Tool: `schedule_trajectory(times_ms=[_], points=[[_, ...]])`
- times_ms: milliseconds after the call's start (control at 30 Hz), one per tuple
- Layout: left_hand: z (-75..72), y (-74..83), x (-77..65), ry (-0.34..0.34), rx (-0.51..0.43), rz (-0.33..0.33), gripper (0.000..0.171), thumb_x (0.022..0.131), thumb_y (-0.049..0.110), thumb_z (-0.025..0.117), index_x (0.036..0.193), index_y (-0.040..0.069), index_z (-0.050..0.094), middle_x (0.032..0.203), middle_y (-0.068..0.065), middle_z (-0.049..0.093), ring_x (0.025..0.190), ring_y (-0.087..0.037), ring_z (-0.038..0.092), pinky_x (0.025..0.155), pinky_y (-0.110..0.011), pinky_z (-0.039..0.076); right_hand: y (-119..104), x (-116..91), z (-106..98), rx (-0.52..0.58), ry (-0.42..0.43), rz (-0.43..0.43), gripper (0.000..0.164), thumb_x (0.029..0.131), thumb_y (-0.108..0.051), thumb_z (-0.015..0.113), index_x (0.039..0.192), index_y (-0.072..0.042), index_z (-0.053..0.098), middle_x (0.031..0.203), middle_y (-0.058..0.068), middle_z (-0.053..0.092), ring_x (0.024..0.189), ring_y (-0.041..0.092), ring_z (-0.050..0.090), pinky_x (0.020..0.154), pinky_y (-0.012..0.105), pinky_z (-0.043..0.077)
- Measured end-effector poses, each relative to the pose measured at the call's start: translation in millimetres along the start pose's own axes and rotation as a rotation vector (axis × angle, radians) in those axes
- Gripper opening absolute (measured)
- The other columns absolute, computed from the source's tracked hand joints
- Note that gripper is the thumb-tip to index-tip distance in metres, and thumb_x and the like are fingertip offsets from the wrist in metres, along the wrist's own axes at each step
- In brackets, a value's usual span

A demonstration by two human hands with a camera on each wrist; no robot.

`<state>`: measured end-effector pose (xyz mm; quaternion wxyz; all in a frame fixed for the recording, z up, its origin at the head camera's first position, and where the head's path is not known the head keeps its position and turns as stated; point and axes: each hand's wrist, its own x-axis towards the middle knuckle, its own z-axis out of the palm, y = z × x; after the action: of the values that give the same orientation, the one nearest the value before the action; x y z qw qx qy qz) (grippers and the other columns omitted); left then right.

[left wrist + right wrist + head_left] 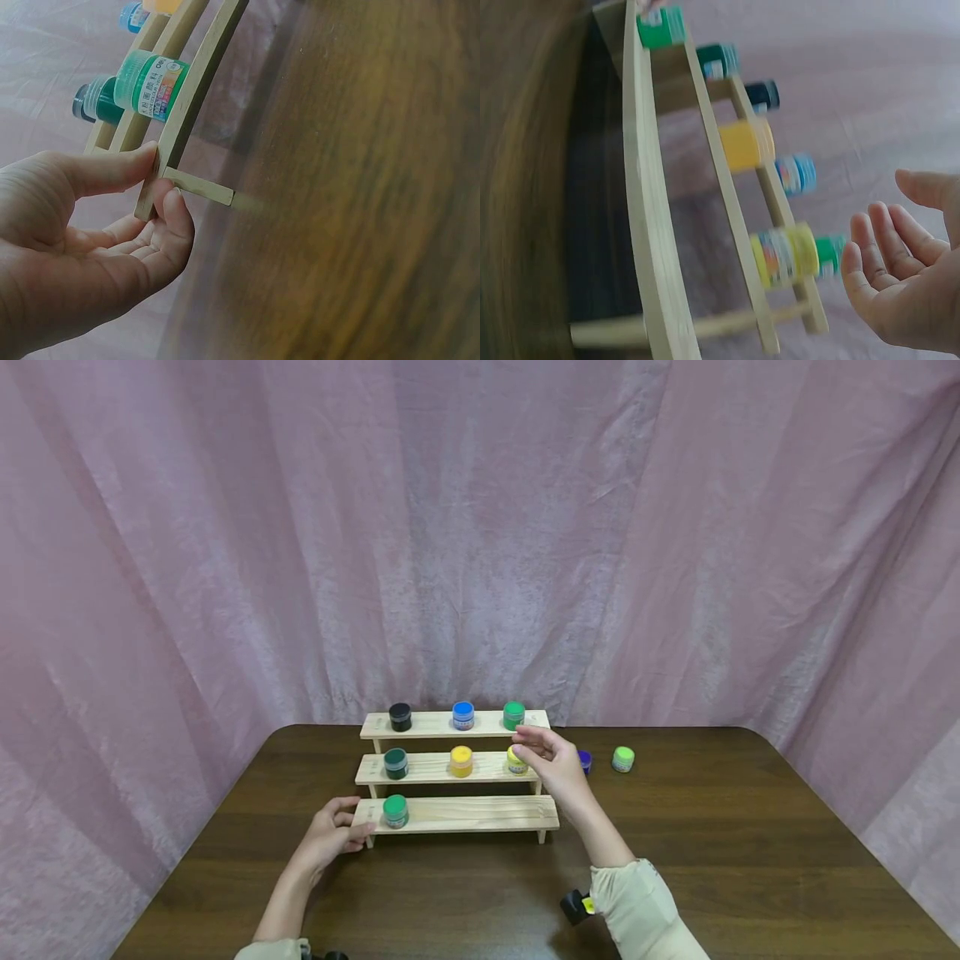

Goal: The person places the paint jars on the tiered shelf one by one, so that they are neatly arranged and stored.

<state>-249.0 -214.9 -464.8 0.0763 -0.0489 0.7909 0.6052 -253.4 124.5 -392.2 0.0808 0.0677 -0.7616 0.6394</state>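
My left hand [330,839] pinches the left end of the bottom step of a three-step wooden rack [480,815], thumb on top and fingers beneath. Close to that thumb, a green paint jar [154,86] stands on the same step. My right hand [551,767] is held at the right end of the middle step, its fingers loosely bent and nothing in them. It partly covers a lemon-yellow paint jar [516,762] in the head view. The right wrist view shows a gap between the fingers and this yellow jar [784,255].
The middle step also bears a dark green jar [396,764] and an orange-yellow jar [461,762]. Along the top step are black [401,717], blue [463,716] and green [513,716] jars. Right of the rack, a purple-blue jar [586,762] and a light green jar [623,759] stand on the table.
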Motion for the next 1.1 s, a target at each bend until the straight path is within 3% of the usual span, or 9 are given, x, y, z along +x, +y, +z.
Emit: schedule_trajectory(times_ms=[200, 500, 733, 1100], points=[[-0.5, 1.2, -0.6, -0.001, -0.001, -0.002, 0.061, 0.088, 0.001, 0.067, 0.138, -0.01, 0.035, 0.088, -0.009, 0.063, 0.071, -0.013, 0.059, 0.062, -0.023, 0.053, 11, 2, -28, -0.021, 0.071, 0.02, 0.04, 0.094, -0.012, 0.064, 0.13, 0.001, 0.057, 0.127, 0.022, 0.062, 0.094, -0.006, 0.06, 0.087, 0.01, 0.046], [-1.0, 2.0, -1.3, 0.002, 0.002, -0.004, 0.061, 0.087, 0.001, 0.067, 0.138, -0.01, 0.035, 0.09, -0.011, 0.063, 0.072, -0.013, 0.059, 0.062, -0.023, 0.053, 28, 1, -67, -0.091, 0.142, 0.096, 0.041, 0.095, -0.017, 0.063, 0.133, -0.002, 0.055, 0.132, 0.021, 0.059, 0.092, -0.011, 0.057, 0.085, 0.007, 0.044], [-3.8, -0.2, -0.4, 0.008, -0.006, -0.007, 0.062, 0.088, 0.002, 0.067, 0.139, -0.01, 0.035, 0.09, -0.011, 0.063, 0.071, -0.013, 0.059, 0.062, -0.023, 0.053, 45, 3, -90, -0.116, 0.21, 0.142, 0.043, 0.095, -0.022, 0.063, 0.134, -0.005, 0.055, 0.129, 0.013, 0.064, 0.088, -0.015, 0.056, 0.084, 0.007, 0.043], [-1.3, 0.2, -0.6, 0.003, -0.011, -0.002, 0.061, 0.087, 0.002, 0.068, 0.138, -0.009, 0.036, 0.09, -0.01, 0.063, 0.071, -0.013, 0.059, 0.062, -0.024, 0.053, 71, 4, -119, -0.209, 0.301, 0.212, 0.045, 0.098, -0.023, 0.059, 0.137, -0.004, 0.05, 0.136, 0.018, 0.058, 0.088, -0.015, 0.049, 0.082, 0.006, 0.04]])
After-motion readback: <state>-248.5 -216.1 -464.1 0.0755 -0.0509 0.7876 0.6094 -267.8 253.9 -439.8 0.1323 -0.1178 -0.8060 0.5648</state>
